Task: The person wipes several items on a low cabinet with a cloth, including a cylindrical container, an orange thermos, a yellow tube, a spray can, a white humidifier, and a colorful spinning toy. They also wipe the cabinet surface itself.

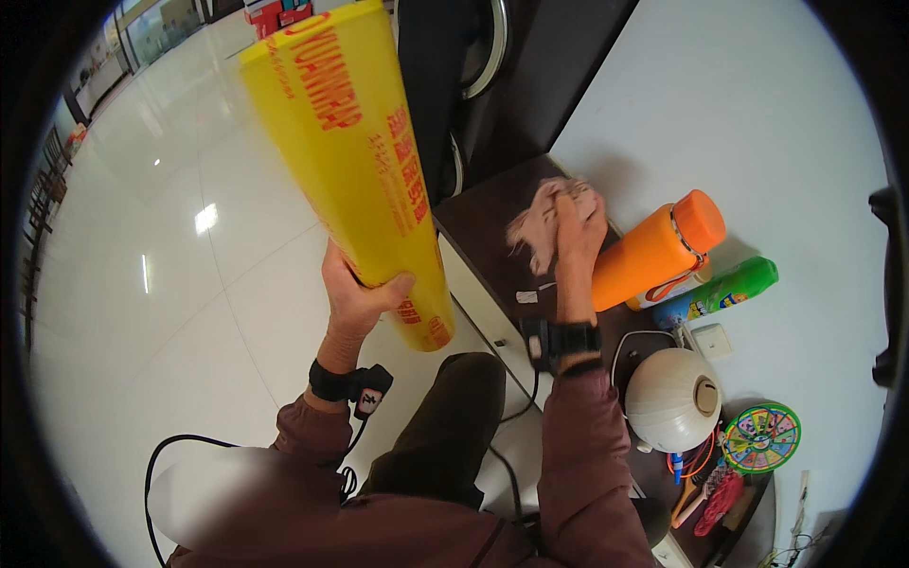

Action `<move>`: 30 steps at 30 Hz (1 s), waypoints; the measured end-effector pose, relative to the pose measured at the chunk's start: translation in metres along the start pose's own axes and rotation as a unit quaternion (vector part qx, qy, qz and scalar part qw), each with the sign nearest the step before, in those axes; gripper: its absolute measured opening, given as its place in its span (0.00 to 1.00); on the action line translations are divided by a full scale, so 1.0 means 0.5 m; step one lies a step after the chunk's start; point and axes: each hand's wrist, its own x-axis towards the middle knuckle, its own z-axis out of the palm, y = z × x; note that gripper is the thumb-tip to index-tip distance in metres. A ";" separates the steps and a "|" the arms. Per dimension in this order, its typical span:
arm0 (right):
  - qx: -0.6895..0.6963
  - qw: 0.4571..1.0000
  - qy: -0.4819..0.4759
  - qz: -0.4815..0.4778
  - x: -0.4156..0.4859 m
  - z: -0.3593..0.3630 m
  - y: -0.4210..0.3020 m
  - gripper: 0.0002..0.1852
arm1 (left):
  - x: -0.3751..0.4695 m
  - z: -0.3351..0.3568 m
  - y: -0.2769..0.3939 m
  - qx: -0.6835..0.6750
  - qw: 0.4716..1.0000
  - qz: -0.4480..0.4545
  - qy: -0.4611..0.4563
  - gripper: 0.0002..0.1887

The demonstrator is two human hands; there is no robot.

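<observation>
My left hand (356,297) grips the lower part of a long yellow box (348,156), apparently cling wrap, with red writing on it. The box is held up at a tilt over the floor, its far end pointing away from me. In my right hand (581,231) is a crumpled pinkish cloth (540,221), over the dark wooden cabinet top (472,202). Just right of that wrist, an orange thermos bottle (646,245) with a strap stands by the wall. A green spray can (731,287) is behind it. Whether the cloth touches the cabinet top is hard to tell.
A round cream-coloured appliance (671,401) with a cord sits nearer me on the cabinet. Beside it are a colourful round game board (762,438), a hairbrush (685,500) and a red cloth item (719,504). A small paper slip (526,297) lies near my right wrist. Glossy tiles (213,341) cover the floor.
</observation>
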 end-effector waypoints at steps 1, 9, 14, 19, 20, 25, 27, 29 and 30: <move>-0.092 0.995 0.043 -0.018 0.036 0.003 0.012 0.26 | -0.002 -0.002 -0.008 0.007 1.000 0.004 -0.001 0.34; -0.447 0.887 0.072 0.094 0.098 0.000 0.140 0.46 | -0.058 -0.060 -0.049 0.043 0.999 0.002 0.002 0.35; -0.485 0.870 0.084 0.040 0.107 -0.009 0.222 0.47 | -0.097 -0.126 -0.067 0.063 0.998 0.012 0.021 0.38; -0.478 0.877 0.031 -0.031 0.153 0.000 0.268 0.40 | -0.140 -0.199 -0.079 0.181 0.982 0.026 0.038 0.41; -0.471 0.881 0.008 -0.037 0.164 0.006 0.270 0.39 | -0.147 -0.212 -0.080 0.195 0.980 0.032 0.037 0.42; -0.418 0.899 -0.076 -0.105 0.221 0.067 0.274 0.34 | -0.194 -0.256 -0.084 0.208 0.974 0.049 0.079 0.42; -0.411 0.899 -0.103 -0.109 0.235 0.085 0.282 0.34 | -0.212 -0.273 -0.081 0.210 0.975 0.022 0.075 0.42; -0.376 0.907 -0.119 -0.147 0.247 0.105 0.294 0.32 | -0.229 -0.288 -0.077 0.235 0.969 0.001 0.072 0.42; -0.356 0.913 -0.114 -0.162 0.254 0.112 0.298 0.32 | -0.235 -0.283 -0.083 0.204 0.970 0.051 0.126 0.41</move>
